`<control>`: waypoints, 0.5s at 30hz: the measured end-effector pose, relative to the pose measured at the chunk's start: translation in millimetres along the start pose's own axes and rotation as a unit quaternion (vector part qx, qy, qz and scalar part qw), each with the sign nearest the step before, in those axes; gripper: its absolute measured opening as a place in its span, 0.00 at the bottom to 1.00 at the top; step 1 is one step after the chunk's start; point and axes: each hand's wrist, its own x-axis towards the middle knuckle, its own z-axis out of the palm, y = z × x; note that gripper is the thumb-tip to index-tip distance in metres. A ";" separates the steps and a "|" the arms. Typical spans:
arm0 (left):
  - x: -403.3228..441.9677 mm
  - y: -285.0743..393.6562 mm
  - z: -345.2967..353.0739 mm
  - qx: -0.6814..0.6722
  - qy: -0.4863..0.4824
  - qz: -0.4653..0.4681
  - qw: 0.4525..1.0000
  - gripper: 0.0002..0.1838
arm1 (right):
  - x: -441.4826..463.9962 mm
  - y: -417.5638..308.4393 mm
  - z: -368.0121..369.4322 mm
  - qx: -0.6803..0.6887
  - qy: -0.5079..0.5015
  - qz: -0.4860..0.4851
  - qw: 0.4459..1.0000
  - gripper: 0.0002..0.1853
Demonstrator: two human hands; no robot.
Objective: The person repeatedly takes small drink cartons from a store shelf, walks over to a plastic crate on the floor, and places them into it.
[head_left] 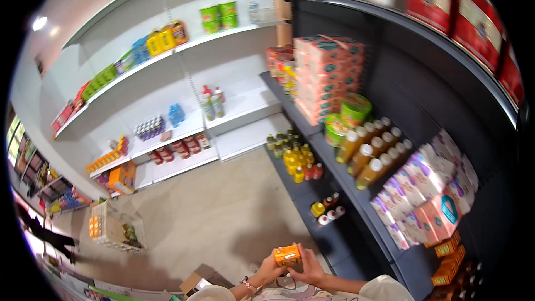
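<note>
While the left hand (270, 268) and right hand (309, 270) hold one small orange box (287, 255) between them, near, left of the dark shelf (356, 200), it seems light, stiff but crushable, best gripped by its side faces; two green tubs (355, 110) stand right, four green cups (228, 21) far, one crate (118, 244) left

On the dark shelf (409, 262) stand bottles (369, 173); just beyond them, green tubs (355, 110), then a pink stack (323, 75); just nearer, purple packs (415, 178). Well left of the bottles, the floor (223, 206) bears a crate (118, 244).
</note>
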 end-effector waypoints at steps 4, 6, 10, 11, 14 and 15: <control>-34.6 -34.8 -85.6 0.019 0.085 -0.018 0.996 0.21 | 75.7 -28.6 71.7 -0.003 -0.036 -0.194 0.980 0.49; -53.8 -38.7 -122.3 -0.062 0.154 -0.061 0.984 0.21 | 104.9 -44.3 109.5 0.030 -0.042 -0.243 0.968 0.48; -88.6 -37.4 -178.2 -0.117 0.265 -0.088 0.953 0.20 | 138.6 -70.7 184.0 0.124 -0.077 -0.252 0.957 0.45; -92.0 -34.1 -192.6 -0.089 0.286 -0.074 0.951 0.21 | 145.2 -73.6 201.1 0.136 -0.062 -0.282 0.948 0.46; -92.5 -26.7 -237.4 0.020 0.273 -0.018 0.962 0.28 | 162.9 -72.0 241.7 0.153 -0.078 -0.329 0.929 0.48; -89.4 -28.6 -253.3 0.052 0.270 0.013 0.961 0.30 | 171.7 -70.3 249.0 0.140 -0.074 -0.351 0.923 0.46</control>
